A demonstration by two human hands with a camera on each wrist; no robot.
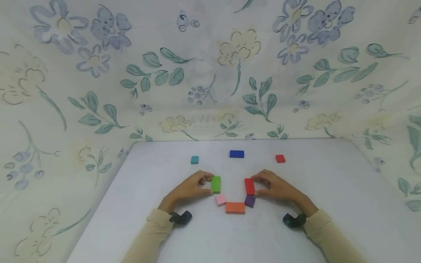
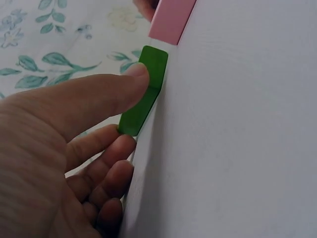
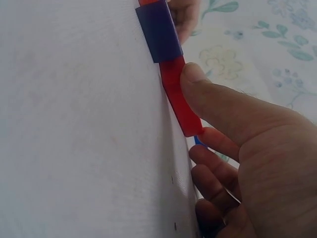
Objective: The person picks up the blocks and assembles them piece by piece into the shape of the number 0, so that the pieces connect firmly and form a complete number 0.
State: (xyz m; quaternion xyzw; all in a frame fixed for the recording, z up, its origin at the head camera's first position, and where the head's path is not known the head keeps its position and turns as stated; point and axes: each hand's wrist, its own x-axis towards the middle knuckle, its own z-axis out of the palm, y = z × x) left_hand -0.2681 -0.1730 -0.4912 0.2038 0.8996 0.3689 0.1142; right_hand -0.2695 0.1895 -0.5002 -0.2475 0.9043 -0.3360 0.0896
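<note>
My left hand (image 1: 195, 185) holds a green rectangular block (image 1: 216, 185) by its two ends, thumb at the near end and a finger at the far end. Across from it, my right hand (image 1: 275, 185) grips a red rectangular block (image 1: 249, 186) in the same way. Just below the green block lies a pink square block (image 1: 221, 199). A purple square block (image 1: 250, 201) sits right at the near end of the red one. Between pink and purple, an orange rectangular block (image 1: 235, 208) lies crosswise, so the blocks make a U shape.
Farther back on the white table (image 1: 148, 157) lie a teal square block (image 1: 195, 160), a blue rectangular block (image 1: 236, 154) and a small red square block (image 1: 280, 158). Floral cloth (image 1: 204, 126) hangs behind the table and at its sides.
</note>
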